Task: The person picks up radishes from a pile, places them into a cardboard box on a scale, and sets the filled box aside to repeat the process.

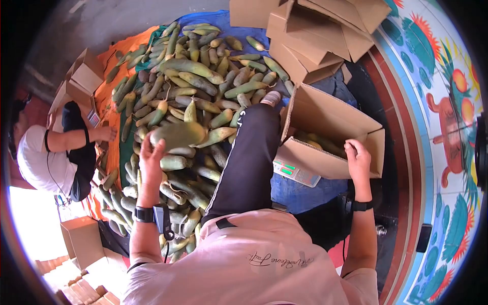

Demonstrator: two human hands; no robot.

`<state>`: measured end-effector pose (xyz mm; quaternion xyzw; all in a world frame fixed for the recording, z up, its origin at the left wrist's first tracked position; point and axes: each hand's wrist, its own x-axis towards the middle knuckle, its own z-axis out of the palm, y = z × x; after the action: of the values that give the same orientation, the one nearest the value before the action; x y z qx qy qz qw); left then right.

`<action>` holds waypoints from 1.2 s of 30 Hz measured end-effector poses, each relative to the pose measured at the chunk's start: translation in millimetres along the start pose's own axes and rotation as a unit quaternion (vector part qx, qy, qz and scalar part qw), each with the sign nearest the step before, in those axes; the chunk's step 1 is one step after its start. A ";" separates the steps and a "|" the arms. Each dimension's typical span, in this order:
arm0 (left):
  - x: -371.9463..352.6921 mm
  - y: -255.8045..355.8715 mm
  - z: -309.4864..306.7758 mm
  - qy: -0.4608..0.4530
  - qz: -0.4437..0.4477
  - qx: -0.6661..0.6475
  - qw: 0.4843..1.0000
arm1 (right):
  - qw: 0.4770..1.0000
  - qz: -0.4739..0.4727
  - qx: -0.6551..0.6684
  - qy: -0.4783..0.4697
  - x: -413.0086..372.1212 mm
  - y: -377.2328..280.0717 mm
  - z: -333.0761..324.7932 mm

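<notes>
My left hand (151,155) is raised at the left of my leg, over the pile of green radishes (195,79). A blurred green radish (178,134) is at its fingertips; whether the fingers grip it is not clear. My right hand (358,155) is at the near right edge of an open cardboard box (325,157), with its fingers bent over the flap. Several green radishes (320,142) lie inside the box. The box rests on a scale (296,174) with a lit green display.
Empty cardboard boxes (315,35) are stacked beyond the open box. At the left, another person (46,152) reaches toward the pile, near more boxes (81,76). A box (84,241) stands at the lower left. A painted tile wall (455,127) runs along the right.
</notes>
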<state>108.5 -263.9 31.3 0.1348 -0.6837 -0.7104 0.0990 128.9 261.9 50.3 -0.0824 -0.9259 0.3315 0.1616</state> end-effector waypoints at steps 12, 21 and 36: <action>-32.4 78.0 107.4 -0.261 -0.010 -0.260 0.930 | 0.969 -0.198 0.113 -0.093 -21.4 -132.1 -20.9; -53.5 52.9 145.3 -0.351 -0.147 -0.271 0.884 | 0.959 -0.077 0.157 -0.225 -43.0 -136.8 -6.1; -37.1 62.1 186.0 -0.475 -0.097 -0.225 0.845 | 0.992 -0.101 0.044 0.067 12.2 -137.3 -90.4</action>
<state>80.0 -79.0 100.8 -0.1792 -0.4522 -0.8279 -0.2793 143.3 212.9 207.0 -0.0032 -0.9013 0.3474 0.2590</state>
